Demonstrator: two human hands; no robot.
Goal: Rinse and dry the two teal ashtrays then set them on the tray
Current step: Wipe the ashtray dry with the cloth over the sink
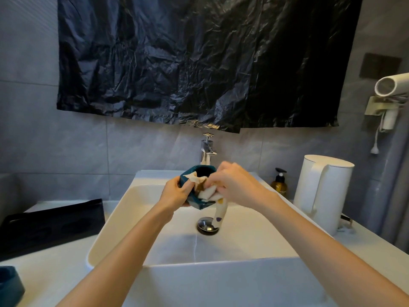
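Note:
My left hand point(177, 191) grips a teal ashtray point(198, 201), tilted on its side above the white sink point(110, 222). My right hand point(234, 183) presses a white patterned cloth point(218, 212) against the ashtray's rim; the cloth's tail hangs down toward the drain point(207, 226). A second teal ashtray point(10, 284) sits on the counter at the lower left edge, partly cut off. A black tray point(51, 227) lies on the counter left of the sink.
A chrome faucet point(208, 149) stands behind the sink, no water running. A white kettle point(321, 193) and an amber soap bottle point(280, 182) stand to the right. A hair dryer point(391, 87) hangs on the right wall. Black plastic sheet point(199, 63) covers the wall above.

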